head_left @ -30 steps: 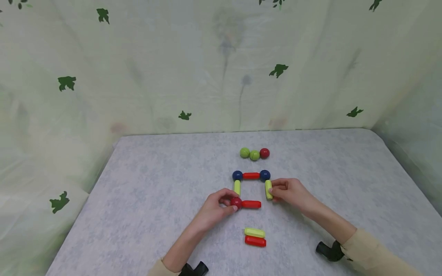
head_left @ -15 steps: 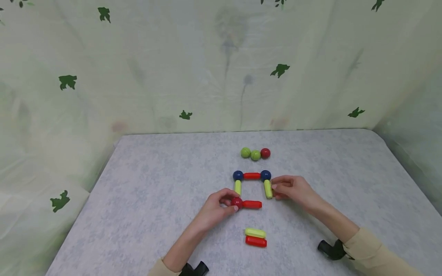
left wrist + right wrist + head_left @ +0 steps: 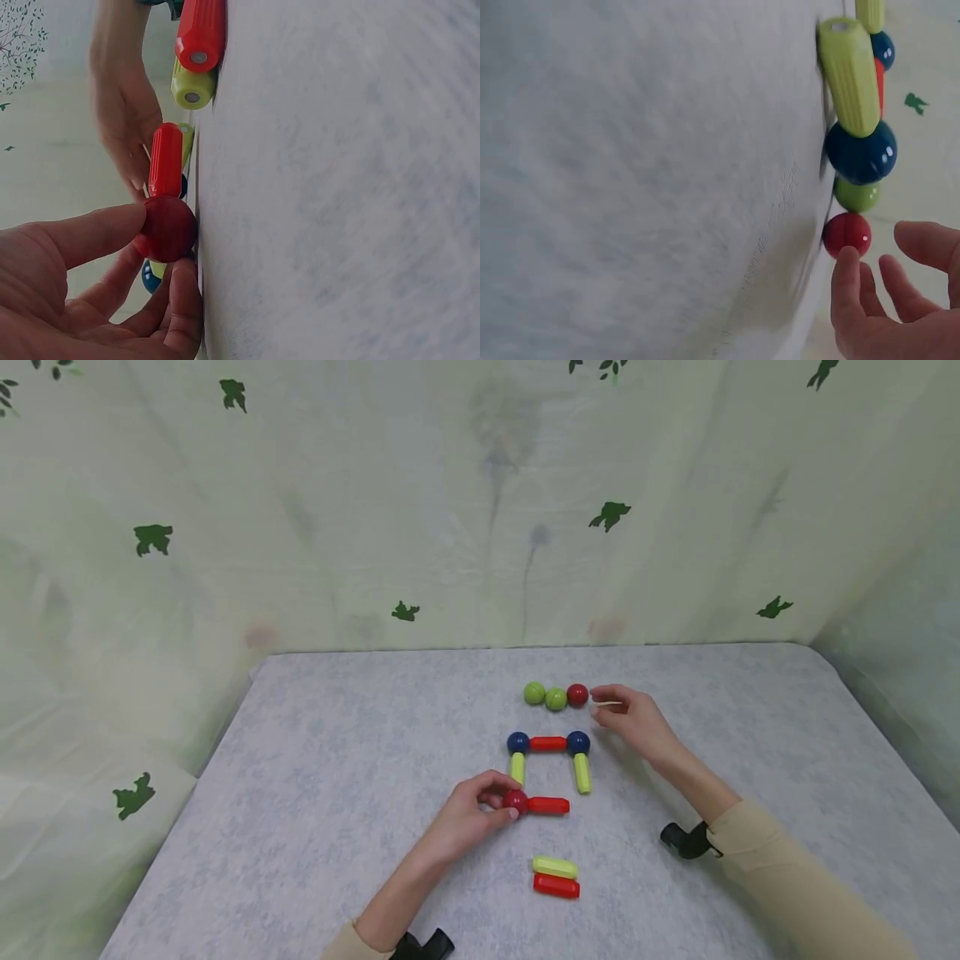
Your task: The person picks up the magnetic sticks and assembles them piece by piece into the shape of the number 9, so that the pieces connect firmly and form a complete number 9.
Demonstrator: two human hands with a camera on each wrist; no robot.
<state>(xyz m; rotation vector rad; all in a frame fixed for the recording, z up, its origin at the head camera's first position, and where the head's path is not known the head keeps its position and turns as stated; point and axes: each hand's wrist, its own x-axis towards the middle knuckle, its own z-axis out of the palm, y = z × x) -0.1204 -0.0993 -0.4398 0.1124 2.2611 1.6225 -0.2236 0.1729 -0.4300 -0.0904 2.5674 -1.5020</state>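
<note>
My left hand [image 3: 474, 808] pinches a red ball [image 3: 166, 229] between thumb and fingers. From that ball a red magnetic rod [image 3: 548, 806] points right, and a yellow-green rod [image 3: 518, 768] leads back to a dark blue ball [image 3: 518, 742]. Another red rod [image 3: 548, 744] joins it to a second blue ball [image 3: 862, 152]. A yellow-green rod [image 3: 850, 77] extends toward me from the second ball, its near end free. My right hand [image 3: 633, 718] holds nothing, thumb and fingers apart, just right of a loose red ball [image 3: 577, 695].
Two green balls, the left one [image 3: 534, 693] and the middle one [image 3: 556, 699], sit in a row with the loose red ball. Nearer me lie a yellow-green rod [image 3: 555, 867] and a red rod [image 3: 557, 887] side by side. A printed curtain [image 3: 337, 510] hangs behind the table.
My right hand has let go of the right yellow-green rod and moved back toward the loose red ball. That rod now stands straighter under its blue ball. My left hand stays put.
</note>
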